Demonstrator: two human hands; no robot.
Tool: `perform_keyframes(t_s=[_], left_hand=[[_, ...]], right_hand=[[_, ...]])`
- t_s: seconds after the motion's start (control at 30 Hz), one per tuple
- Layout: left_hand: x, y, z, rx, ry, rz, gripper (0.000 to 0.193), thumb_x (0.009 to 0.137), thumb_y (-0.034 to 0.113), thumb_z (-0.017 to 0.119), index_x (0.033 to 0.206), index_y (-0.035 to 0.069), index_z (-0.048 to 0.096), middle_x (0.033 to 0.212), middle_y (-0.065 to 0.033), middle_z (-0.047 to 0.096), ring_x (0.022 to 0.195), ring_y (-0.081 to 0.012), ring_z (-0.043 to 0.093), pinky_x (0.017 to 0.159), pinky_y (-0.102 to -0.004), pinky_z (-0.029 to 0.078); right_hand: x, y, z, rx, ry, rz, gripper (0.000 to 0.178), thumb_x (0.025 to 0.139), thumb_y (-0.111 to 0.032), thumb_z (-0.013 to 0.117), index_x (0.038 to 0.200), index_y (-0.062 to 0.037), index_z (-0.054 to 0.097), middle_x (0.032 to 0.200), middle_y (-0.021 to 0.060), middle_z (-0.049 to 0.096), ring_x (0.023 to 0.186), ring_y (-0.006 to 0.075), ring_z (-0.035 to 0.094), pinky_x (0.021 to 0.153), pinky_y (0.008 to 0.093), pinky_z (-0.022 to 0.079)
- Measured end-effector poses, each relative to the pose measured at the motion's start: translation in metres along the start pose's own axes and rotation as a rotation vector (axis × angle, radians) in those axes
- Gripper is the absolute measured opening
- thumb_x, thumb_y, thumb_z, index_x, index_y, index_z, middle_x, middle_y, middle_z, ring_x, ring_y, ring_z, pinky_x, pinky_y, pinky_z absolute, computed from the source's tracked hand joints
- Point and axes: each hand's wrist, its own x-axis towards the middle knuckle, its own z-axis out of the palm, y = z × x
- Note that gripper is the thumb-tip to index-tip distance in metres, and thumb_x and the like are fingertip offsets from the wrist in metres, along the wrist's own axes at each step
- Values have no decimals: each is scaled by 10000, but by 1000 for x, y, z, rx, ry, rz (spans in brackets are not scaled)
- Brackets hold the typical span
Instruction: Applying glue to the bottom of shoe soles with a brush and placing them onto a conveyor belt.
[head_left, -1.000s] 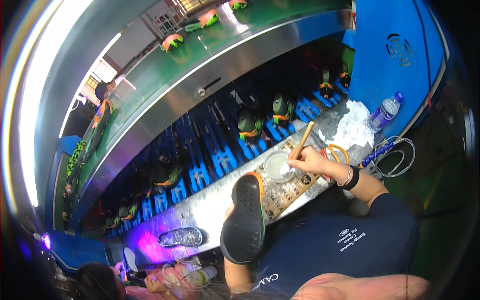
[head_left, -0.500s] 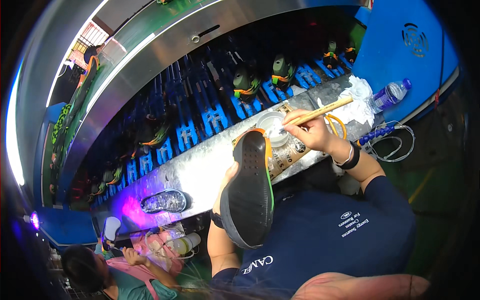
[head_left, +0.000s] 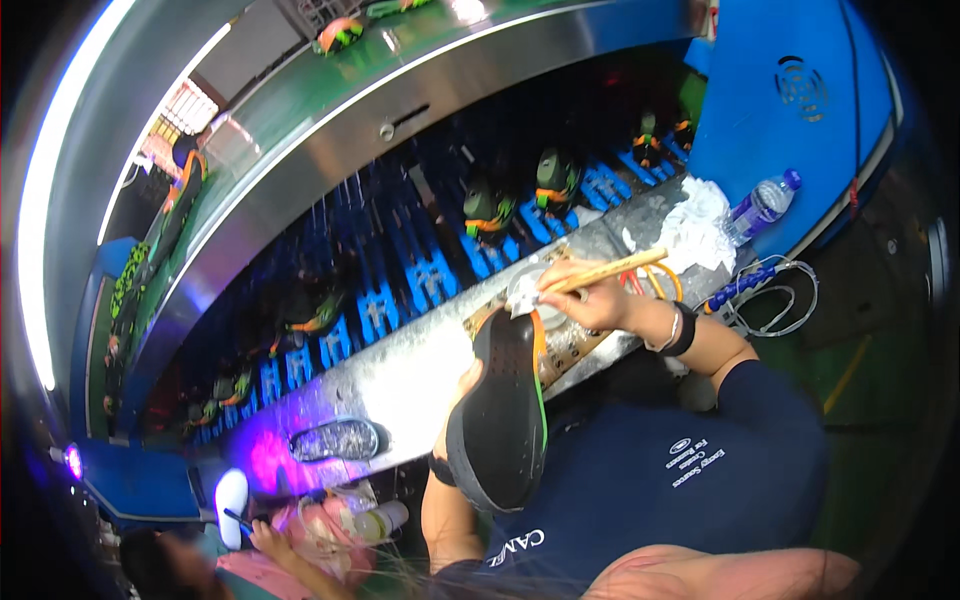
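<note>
The right hand (head_left: 592,298) has its fingers pinched on a wooden-handled brush (head_left: 625,266), its pale tip at the far end of an upturned shoe (head_left: 495,420). The left hand (head_left: 465,385) supports the shoe's left edge, its fingers mostly hidden, so I cannot tell their state. The shoe spans the near edge of the metal surface (head_left: 415,390); bright bare metal separates it from a dark insole-shaped piece (head_left: 335,440).

Bright strip light (head_left: 40,230) at far left, blue panel (head_left: 760,135) at upper right, dark floor (head_left: 870,420) below it
</note>
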Motion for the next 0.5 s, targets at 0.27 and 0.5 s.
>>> perform_keyframes(t_s=[0.27, 0.5], left_hand=[[-5, -5, -2, -11, 17, -27, 366, 815, 281, 447, 1056, 7, 468, 902, -105, 569, 749, -168, 568, 678, -263, 471], [0, 4, -2, 47, -9, -39, 370, 815, 282, 448, 1063, 8, 461, 906, -101, 566, 755, -163, 565, 683, -260, 468]], right_hand=[[-10, 5, -4, 5, 59, 36, 73, 727, -10, 572, 796, -6, 549, 722, 65, 557, 621, 125, 514, 550, 236, 399], [-12, -9, -10, 49, 20, 265, 33, 749, -35, 557, 775, -16, 551, 695, 25, 526, 572, 60, 460, 495, 199, 355]])
